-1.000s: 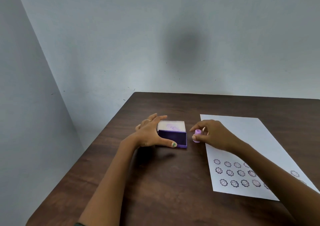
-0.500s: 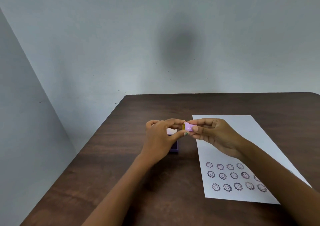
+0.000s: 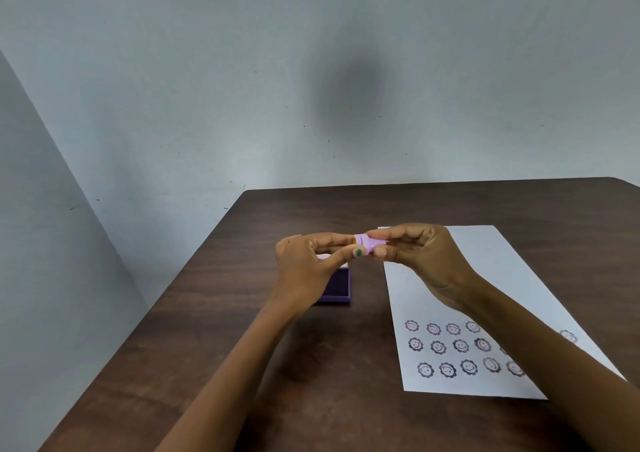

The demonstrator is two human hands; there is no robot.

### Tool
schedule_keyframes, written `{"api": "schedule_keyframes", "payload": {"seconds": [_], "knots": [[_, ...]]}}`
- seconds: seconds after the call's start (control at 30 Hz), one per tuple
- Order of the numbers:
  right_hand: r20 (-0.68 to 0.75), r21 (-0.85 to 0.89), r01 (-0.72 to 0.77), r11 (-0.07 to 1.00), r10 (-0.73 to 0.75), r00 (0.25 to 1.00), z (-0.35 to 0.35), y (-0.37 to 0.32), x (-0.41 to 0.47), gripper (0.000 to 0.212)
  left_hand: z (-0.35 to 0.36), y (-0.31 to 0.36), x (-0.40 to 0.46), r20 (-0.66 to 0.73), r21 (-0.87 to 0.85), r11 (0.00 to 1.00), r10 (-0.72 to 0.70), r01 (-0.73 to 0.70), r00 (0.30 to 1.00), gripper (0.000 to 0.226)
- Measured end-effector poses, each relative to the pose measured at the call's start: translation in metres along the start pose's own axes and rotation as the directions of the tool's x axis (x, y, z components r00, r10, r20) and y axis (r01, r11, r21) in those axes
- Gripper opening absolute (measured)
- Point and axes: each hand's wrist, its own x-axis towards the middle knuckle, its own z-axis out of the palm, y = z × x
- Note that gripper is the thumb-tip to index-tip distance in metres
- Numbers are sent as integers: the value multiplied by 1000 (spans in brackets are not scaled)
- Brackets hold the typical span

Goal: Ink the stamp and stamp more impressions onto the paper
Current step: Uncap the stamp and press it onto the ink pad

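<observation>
Lifted off the table since a second ago, the stamp (image 3: 367,243) now pinched between fingers of left hand (image 3: 308,268) and right hand (image 3: 420,256) above the open ink pad (image 3: 336,287), probably uncapping before inking; paper (image 3: 485,278) toward the right edge.

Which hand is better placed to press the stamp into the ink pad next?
Right. The right hand pinches the stamp body; the left hand only fingers its end, above the ink pad.
</observation>
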Motion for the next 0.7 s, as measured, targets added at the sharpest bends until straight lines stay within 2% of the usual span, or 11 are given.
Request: {"api": "schedule_keyframes", "payload": {"seconds": [0.1, 0.17, 0.27, 0.33, 0.4, 0.53, 0.7], "knots": [[-28, -26, 15, 1000, -15, 999, -1, 2, 0, 25, 3, 2, -1, -11, -55, 998, -13, 12, 1000, 40], [-75, -8, 3, 1000, -4, 997, -2, 3, 0, 25, 5, 1, -3, -41, -28, 1000, -4, 3, 999, 40], [-208, 32, -38, 999, 44, 977, -8, 4, 1, 29, 9, -4, -7, -55, 237, 969, 88, -73, 995, 32], [-268, 26, -72, 997, 76, 960, -12, 7, 1, 29, 12, -7, -10, 18, 427, 891, 164, -156, 986, 29], [-293, 12, -97, 995, 96, 951, -13, 8, 1, 27, 15, -8, -13, 126, 517, 830, 169, -210, 978, 29], [-299, -9, -124, 992, 115, 947, -11, 10, 2, 25, 23, -10, -16, 259, 580, 778, 106, -242, 960, 33], [-306, -31, -149, 988, 133, 943, -9, 10, 2, 25, 23, -14, -13, 290, 596, 771, 54, -225, 955, 39]]}}
